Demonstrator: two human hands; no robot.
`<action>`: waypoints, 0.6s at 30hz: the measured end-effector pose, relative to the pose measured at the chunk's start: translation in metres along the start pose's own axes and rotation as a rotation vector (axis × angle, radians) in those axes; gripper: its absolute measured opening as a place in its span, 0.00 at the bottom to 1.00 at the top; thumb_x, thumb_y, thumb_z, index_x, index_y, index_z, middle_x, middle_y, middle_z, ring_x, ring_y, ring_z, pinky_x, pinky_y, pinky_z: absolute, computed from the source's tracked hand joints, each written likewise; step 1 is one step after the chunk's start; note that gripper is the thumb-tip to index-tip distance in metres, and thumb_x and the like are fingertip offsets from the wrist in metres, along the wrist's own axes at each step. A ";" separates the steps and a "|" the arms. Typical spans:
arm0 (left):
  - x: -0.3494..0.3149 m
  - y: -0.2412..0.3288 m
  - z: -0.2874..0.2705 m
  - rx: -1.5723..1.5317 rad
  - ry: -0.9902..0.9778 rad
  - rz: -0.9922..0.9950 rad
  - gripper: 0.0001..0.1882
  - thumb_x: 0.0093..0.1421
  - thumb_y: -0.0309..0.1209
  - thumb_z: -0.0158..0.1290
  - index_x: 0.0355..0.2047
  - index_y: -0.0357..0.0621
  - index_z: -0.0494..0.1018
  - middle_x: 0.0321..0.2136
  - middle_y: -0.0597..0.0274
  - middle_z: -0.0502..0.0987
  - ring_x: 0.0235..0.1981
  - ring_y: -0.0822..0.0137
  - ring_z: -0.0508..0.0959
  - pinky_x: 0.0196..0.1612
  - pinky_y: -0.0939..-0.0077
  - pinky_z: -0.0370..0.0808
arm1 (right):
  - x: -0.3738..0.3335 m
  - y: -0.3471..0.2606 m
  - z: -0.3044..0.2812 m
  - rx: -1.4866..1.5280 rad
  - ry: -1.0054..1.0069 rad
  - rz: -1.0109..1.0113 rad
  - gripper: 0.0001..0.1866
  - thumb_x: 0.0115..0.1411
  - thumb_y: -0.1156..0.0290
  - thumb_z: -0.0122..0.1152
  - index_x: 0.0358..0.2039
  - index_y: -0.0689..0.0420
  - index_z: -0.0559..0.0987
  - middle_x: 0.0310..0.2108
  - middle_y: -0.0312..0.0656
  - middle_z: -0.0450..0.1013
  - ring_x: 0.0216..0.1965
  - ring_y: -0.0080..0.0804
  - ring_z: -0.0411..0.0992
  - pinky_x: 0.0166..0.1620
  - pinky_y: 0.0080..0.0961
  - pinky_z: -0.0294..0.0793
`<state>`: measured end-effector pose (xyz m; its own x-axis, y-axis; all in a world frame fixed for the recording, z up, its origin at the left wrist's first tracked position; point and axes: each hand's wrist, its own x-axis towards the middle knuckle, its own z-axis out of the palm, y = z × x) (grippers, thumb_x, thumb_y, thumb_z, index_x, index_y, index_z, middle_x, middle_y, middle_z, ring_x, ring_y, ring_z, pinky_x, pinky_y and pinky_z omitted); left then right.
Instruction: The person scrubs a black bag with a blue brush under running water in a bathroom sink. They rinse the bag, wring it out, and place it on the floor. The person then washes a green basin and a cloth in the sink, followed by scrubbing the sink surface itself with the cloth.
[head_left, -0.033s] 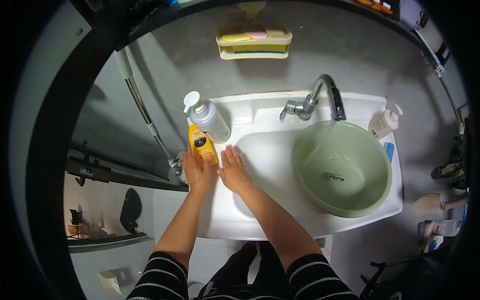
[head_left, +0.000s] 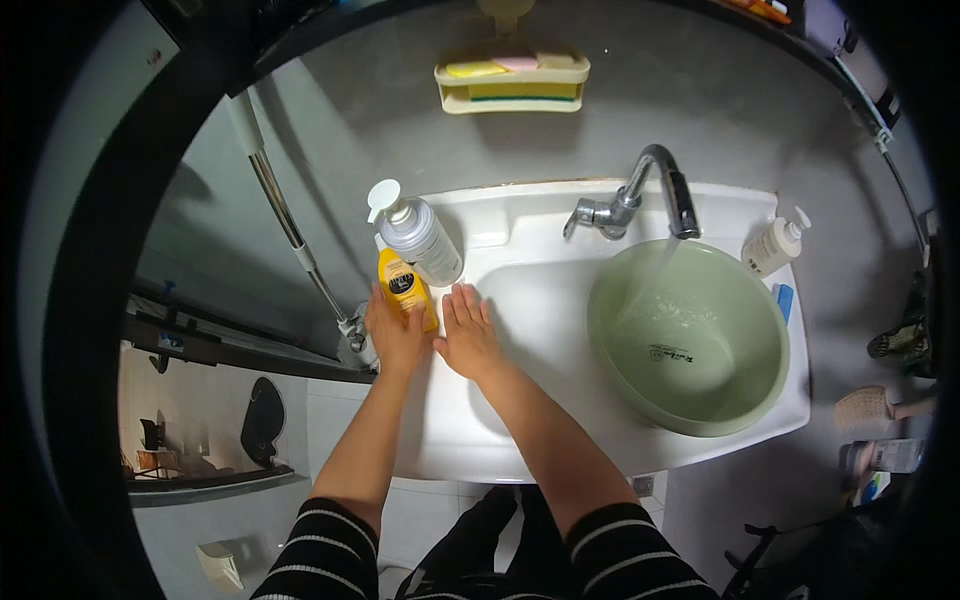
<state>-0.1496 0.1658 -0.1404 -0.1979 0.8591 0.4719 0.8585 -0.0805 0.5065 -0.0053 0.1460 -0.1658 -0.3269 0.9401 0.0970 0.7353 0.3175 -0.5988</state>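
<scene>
The left hand [head_left: 395, 335] is wrapped around the lower part of a small yellow bottle [head_left: 403, 285] with a dark label, which stands upright on the left ledge of the white washbasin [head_left: 520, 440]; its grip is clamped on the bottle, fingers curled round the side. The right hand [head_left: 467, 335] lies flat just beside it, palm down on the basin's inner slope, fingers apart and straight, holding nothing; its thumb side is close to the left hand, and whether the two touch cannot be told.

Directly behind the yellow bottle, touching or nearly so, stands a grey pump bottle [head_left: 420, 240] with a white pump head, tilted slightly toward the wall. To the right, a pale green plastic bowl [head_left: 745, 395] sits in the basin under the chrome tap [head_left: 650, 195], and a thin stream of water falls from the spout into it. A white pump bottle [head_left: 773, 245] stands at the basin's right rear corner. On the grey wall above hangs a cream soap rack [head_left: 512, 85] holding yellow and pink bars and a sponge. A metal pole [head_left: 290, 230] leans at the left.

Against the other frame of this view, nothing has shifted: both hands, the bottle and the bowl keep the same places.
</scene>
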 end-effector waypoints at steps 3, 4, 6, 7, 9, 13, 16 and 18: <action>0.019 -0.032 0.021 -0.215 -0.072 -0.255 0.44 0.47 0.25 0.63 0.62 0.30 0.52 0.49 0.45 0.69 0.48 0.49 0.72 0.51 0.61 0.70 | -0.021 -0.018 0.008 -0.287 -0.175 -0.141 0.41 0.61 0.47 0.46 0.65 0.63 0.52 0.68 0.50 0.44 0.70 0.45 0.37 0.67 0.48 0.35; 0.017 -0.033 0.024 -0.329 -0.077 -0.328 0.45 0.47 0.23 0.63 0.62 0.31 0.51 0.50 0.47 0.68 0.48 0.51 0.72 0.49 0.63 0.72 | -0.043 -0.018 0.018 -0.269 -0.240 -0.242 0.40 0.60 0.47 0.47 0.64 0.63 0.55 0.68 0.49 0.45 0.70 0.45 0.38 0.67 0.50 0.37; 0.011 -0.031 0.012 -0.552 -0.055 -0.454 0.45 0.47 0.19 0.62 0.63 0.34 0.50 0.52 0.50 0.66 0.48 0.56 0.73 0.46 0.67 0.75 | -0.097 -0.030 0.020 -0.157 -0.237 -0.441 0.34 0.61 0.52 0.49 0.61 0.62 0.61 0.66 0.48 0.51 0.68 0.46 0.43 0.67 0.48 0.41; 0.004 -0.024 0.000 -0.672 -0.040 -0.493 0.45 0.47 0.17 0.61 0.63 0.35 0.50 0.53 0.52 0.66 0.47 0.59 0.73 0.45 0.70 0.76 | -0.090 -0.032 0.014 -0.014 -0.408 -0.345 0.32 0.61 0.54 0.50 0.60 0.62 0.63 0.65 0.48 0.53 0.68 0.46 0.44 0.67 0.47 0.42; -0.003 -0.001 -0.033 -0.801 -0.017 -0.551 0.42 0.49 0.13 0.57 0.64 0.40 0.52 0.53 0.58 0.64 0.45 0.64 0.74 0.43 0.76 0.76 | -0.053 -0.024 0.004 0.105 -0.468 -0.213 0.31 0.60 0.55 0.52 0.57 0.63 0.66 0.63 0.49 0.55 0.67 0.46 0.47 0.66 0.45 0.44; -0.026 0.003 -0.068 -0.815 -0.142 -0.535 0.32 0.50 0.17 0.59 0.54 0.41 0.59 0.45 0.60 0.68 0.43 0.67 0.73 0.44 0.75 0.74 | -0.004 -0.016 0.013 -0.166 0.022 -0.210 0.38 0.58 0.45 0.52 0.58 0.65 0.64 0.63 0.52 0.55 0.66 0.46 0.48 0.66 0.44 0.44; -0.043 0.001 -0.075 -0.866 -0.054 -0.430 0.32 0.51 0.20 0.61 0.53 0.41 0.59 0.44 0.60 0.68 0.44 0.67 0.72 0.47 0.74 0.72 | -0.026 -0.059 0.016 -0.362 -0.322 -0.227 0.50 0.55 0.31 0.41 0.63 0.64 0.57 0.66 0.52 0.50 0.68 0.47 0.43 0.67 0.45 0.39; -0.050 0.015 -0.079 -0.880 -0.060 -0.399 0.33 0.52 0.23 0.62 0.55 0.41 0.57 0.44 0.60 0.68 0.45 0.67 0.72 0.50 0.73 0.71 | -0.077 -0.072 0.015 -0.322 -0.468 -0.360 0.46 0.60 0.36 0.38 0.65 0.64 0.53 0.68 0.48 0.46 0.69 0.45 0.40 0.68 0.45 0.35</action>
<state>-0.1647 0.0815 -0.0992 -0.3530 0.9276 0.1226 0.0667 -0.1058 0.9922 -0.0424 0.0488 -0.1422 -0.7545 0.6384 -0.1520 0.6488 0.6907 -0.3195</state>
